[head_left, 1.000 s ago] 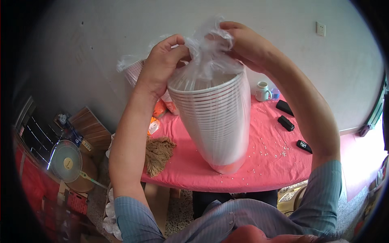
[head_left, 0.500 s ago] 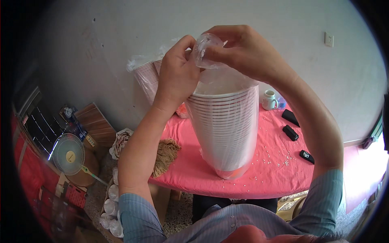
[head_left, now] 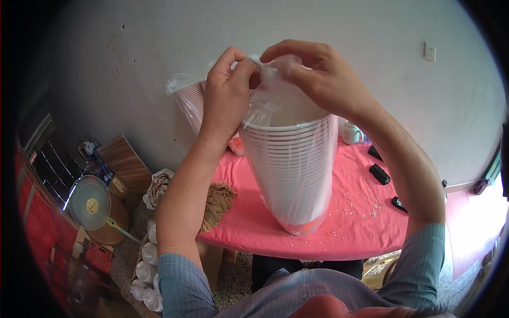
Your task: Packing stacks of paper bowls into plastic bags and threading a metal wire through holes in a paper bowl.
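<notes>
A tall stack of white paper cups (head_left: 289, 169) stands on the pink-covered table inside a clear plastic bag (head_left: 265, 100). Above the top cup's rim, the mouth of the bag is gathered between both my hands. My left hand (head_left: 229, 87) pinches the bunched plastic at the left, thumb against fingers. From the right, my right hand (head_left: 323, 71) curves over with the plastic between its thumb and fingers. The stack leans slightly, its wide rims at the top. Part of the bag's gathered neck is hidden behind my fingers.
Behind my left forearm is another bagged cup stack (head_left: 190, 103). A brown cloth (head_left: 217, 205) lies on the pink tablecloth (head_left: 246, 183). At right are a white mug (head_left: 351, 132), a black case (head_left: 379, 174) and a key fob (head_left: 398, 204). A fan (head_left: 90, 204) stands at far left.
Both hands have shifted slightly left, the right one also a little lower. The loop of plastic between them has become a tighter bunch. The top of the stack has tipped slightly left.
</notes>
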{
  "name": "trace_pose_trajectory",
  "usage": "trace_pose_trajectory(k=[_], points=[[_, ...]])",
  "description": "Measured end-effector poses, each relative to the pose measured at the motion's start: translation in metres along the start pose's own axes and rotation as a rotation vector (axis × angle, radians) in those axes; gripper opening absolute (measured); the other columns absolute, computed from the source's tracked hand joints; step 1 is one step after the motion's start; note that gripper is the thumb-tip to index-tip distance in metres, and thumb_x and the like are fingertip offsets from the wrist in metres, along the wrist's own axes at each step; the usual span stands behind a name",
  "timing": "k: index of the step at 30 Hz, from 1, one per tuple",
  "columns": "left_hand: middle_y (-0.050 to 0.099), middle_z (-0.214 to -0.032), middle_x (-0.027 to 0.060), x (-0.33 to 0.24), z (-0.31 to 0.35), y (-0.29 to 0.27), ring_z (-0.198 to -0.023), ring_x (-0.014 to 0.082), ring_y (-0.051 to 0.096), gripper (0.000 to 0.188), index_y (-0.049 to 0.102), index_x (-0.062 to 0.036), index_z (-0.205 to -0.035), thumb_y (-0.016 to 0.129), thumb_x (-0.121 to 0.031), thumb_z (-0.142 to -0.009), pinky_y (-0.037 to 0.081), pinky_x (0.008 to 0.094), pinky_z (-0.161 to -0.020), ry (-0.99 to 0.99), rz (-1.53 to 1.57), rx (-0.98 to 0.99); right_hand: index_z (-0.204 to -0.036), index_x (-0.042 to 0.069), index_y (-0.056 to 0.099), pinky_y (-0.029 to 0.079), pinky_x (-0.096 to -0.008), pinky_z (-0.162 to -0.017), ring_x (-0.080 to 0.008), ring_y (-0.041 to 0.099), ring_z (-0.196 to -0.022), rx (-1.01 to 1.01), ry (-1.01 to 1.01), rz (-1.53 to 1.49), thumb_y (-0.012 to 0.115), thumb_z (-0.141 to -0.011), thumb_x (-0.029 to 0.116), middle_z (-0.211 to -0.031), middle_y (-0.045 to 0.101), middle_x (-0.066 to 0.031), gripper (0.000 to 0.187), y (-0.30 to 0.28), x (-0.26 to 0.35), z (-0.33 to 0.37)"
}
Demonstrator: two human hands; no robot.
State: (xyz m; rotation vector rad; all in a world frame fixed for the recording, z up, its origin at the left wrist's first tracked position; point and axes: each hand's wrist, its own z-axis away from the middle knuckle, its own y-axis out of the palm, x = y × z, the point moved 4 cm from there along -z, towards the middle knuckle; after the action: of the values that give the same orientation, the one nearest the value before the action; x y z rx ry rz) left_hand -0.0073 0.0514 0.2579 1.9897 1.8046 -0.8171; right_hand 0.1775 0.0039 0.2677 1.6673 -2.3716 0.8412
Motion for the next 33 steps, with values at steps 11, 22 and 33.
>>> trace_pose_trajectory(k=[11, 22, 33], points=[[0.066, -0.083, 0.0032, -0.001, 0.000, 0.005, -0.076, 0.0116, 0.069, 0.015, 0.061, -0.0029, -0.094, 0.058, -0.013, -0.105, 0.058, 0.0285, -0.063, -0.004, 0.051, -0.016, -0.109, 0.004, 0.082, 0.060, -0.0470, -0.086, -0.0418, 0.076, -0.088, 0.014, -0.047, 0.169, 0.063, -0.091, 0.023, -0.094, 0.078, -0.0231, 0.032, 0.009, 0.005, 0.003], [0.069, -0.094, 0.0049, 0.000, -0.003, 0.003, -0.088, 0.0147, 0.072, 0.014, 0.063, -0.0020, -0.102, 0.058, -0.014, -0.105, 0.061, 0.0315, -0.077, -0.050, -0.027, 0.041, -0.112, 0.006, 0.083, 0.059, -0.0439, -0.090, -0.0357, 0.077, -0.091, 0.219, 0.098, 0.220, 0.065, -0.088, 0.023, -0.102, 0.079, -0.0219, 0.034, 0.002, -0.003, 0.006], [0.071, -0.127, 0.0162, -0.004, 0.074, -0.052, -0.124, 0.0283, 0.067, 0.050, 0.069, -0.0013, -0.117, 0.087, -0.040, -0.092, 0.051, 0.0379, -0.108, 0.395, -0.504, 0.508, -0.144, 0.004, 0.068, 0.054, -0.0385, -0.104, -0.0181, 0.069, -0.119, -0.142, 0.701, -0.391, 0.055, -0.114, 0.041, -0.132, 0.073, -0.0086, 0.049, -0.007, -0.107, 0.142]])
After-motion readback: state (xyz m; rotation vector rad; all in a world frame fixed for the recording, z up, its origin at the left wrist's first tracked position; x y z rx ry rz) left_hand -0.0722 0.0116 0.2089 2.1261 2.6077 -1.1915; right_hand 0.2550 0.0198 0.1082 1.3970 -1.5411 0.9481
